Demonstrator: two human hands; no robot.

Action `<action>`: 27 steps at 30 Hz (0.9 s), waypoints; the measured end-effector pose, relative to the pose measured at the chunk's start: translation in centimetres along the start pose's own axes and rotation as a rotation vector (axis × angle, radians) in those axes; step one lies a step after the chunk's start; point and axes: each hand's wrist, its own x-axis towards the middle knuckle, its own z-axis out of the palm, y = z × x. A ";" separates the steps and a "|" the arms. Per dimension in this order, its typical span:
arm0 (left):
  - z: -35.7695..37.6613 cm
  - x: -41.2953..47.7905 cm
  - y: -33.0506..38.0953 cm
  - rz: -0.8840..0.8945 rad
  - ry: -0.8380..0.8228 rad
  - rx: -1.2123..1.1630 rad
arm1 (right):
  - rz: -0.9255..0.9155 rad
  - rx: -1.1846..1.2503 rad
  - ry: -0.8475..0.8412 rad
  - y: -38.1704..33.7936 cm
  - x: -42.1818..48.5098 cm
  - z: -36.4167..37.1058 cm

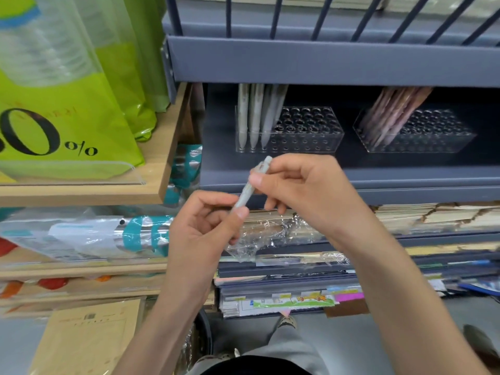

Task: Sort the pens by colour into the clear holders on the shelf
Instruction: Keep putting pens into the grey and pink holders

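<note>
We look through one wide-angle head camera, forward and down, close over the left hand [201,234] and right hand [305,193] before the grey shelf [351,63]

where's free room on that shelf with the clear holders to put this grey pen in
Left holder: holes right of the grey pens are free; its left end is crowded. Right holder: holes right of the pinkish pens are free. Bare shelf lies between the two holders and along their front.

Grey pen [250,184] (half unwrapped) between both hands
</note>
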 end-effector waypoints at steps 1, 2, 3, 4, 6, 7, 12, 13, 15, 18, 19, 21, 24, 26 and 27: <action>0.0 0.1 0.2 0.039 -0.020 0.046 | 0.006 0.034 0.015 0.1 -0.1 0.0; 0.0 0.1 0.5 0.092 -0.053 0.109 | 0.004 0.066 0.037 0.0 -0.1 -0.1; 0.0 0.2 0.8 0.160 -0.091 0.196 | -0.005 0.089 0.068 0.0 -0.1 -0.3; -0.1 0.4 1.1 0.241 -0.120 0.308 | -0.022 0.107 0.107 -0.1 0.0 -0.7; -0.3 1.3 1.0 0.425 -0.139 0.587 | -0.064 0.134 0.211 -0.4 0.3 -1.6; -0.4 1.9 0.7 0.487 -0.146 0.727 | -0.091 0.130 0.276 -0.6 0.5 -2.2; -0.4 3.2 -3.3 0.677 -0.142 1.266 | -0.248 -0.035 0.590 -1.4 1.9 -4.5; -0.4 3.2 -4.1 0.729 -0.115 1.300 | -0.258 -0.085 0.631 -1.4 2.3 -4.7; -0.4 3.6 -5.3 0.814 -0.047 1.301 | -0.236 -0.205 0.671 -1.2 3.3 -5.0; -0.5 4.2 -6.1 0.882 0.022 1.265 | -0.230 -0.315 0.662 -0.9 4.8 -4.9; -0.6 4.3 -6.3 0.896 0.027 1.265 | -0.249 -0.332 0.640 -0.9 5.1 -4.8; -0.7 4.5 -6.5 0.923 0.027 1.267 | -0.232 -0.405 0.599 -1.0 5.8 -4.4; -0.7 4.7 -6.6 0.960 0.046 1.255 | -0.150 -0.601 0.533 -1.0 6.8 -4.5; -0.6 4.9 -6.7 0.971 0.059 1.247 | -0.088 -0.691 0.481 -1.5 7.9 -4.5; -0.6 4.9 -6.7 0.974 0.063 1.245 | -0.056 -0.704 0.458 -1.8 8.5 -4.3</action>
